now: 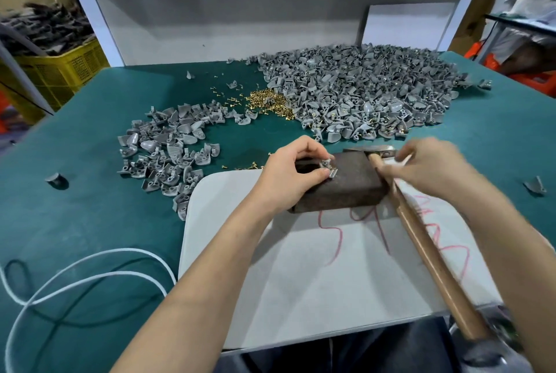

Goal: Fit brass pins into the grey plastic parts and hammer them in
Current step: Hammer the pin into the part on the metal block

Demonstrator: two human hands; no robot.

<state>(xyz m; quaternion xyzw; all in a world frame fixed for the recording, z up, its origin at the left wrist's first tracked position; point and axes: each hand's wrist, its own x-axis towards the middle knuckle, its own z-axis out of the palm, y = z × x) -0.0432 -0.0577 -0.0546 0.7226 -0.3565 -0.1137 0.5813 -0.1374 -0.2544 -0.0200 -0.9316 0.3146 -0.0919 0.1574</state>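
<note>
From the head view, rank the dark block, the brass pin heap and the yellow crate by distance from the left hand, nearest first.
1. dark block: directly under the left hand, at the near edge of the table.
2. brass pin heap: beyond the hand, mid-table.
3. yellow crate: off the table, far left.

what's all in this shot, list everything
big pile of parts: one, grey, back right
small pile of parts: one, grey, left
pins: one heap, brass, between the piles
block: one, dark brown, on the board's far edge
hammer: one, wooden handle, by the block's right end
board: one, white with red scribble, near edge
table: one, green
cable: one, white, near left
crate: one, yellow, far left
held part: one, grey, on the block
left hand: pinches the held part
right hand: blurred, over the hammer; grip unclear
</note>
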